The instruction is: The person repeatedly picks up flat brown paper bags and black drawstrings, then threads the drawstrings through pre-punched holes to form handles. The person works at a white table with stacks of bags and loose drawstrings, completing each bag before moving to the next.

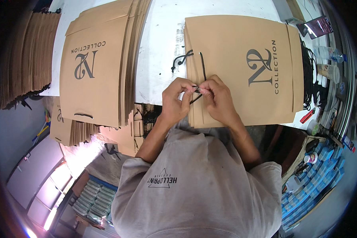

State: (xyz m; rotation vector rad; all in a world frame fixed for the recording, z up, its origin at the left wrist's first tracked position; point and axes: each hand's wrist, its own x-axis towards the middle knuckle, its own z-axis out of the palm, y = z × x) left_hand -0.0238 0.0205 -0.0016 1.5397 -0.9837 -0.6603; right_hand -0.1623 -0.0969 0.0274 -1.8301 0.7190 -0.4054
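A flat brown paper bag (234,43) with dark printing lies on a stack in front of me, its open edge toward the left. A black cord (203,65) runs from a hole near that edge down to my fingers. Over that edge, my left hand (177,97) pinches the cord between thumb and forefinger. Close against it, my right hand (217,97) grips the same cord, fingertips almost touching the left ones. Part of the cord also shows below the fingers; whether it is knotted there is hidden. Another black cord with a knotted end (179,61) sticks out past the bag's left edge.
Left of me stands a thick stack of brown bags (95,87), with a taller pile (25,55) beyond. Black cords (308,75) hang at the right edge. A phone (319,27), a water bottle (329,54) and a red cutter (307,116) lie at the right.
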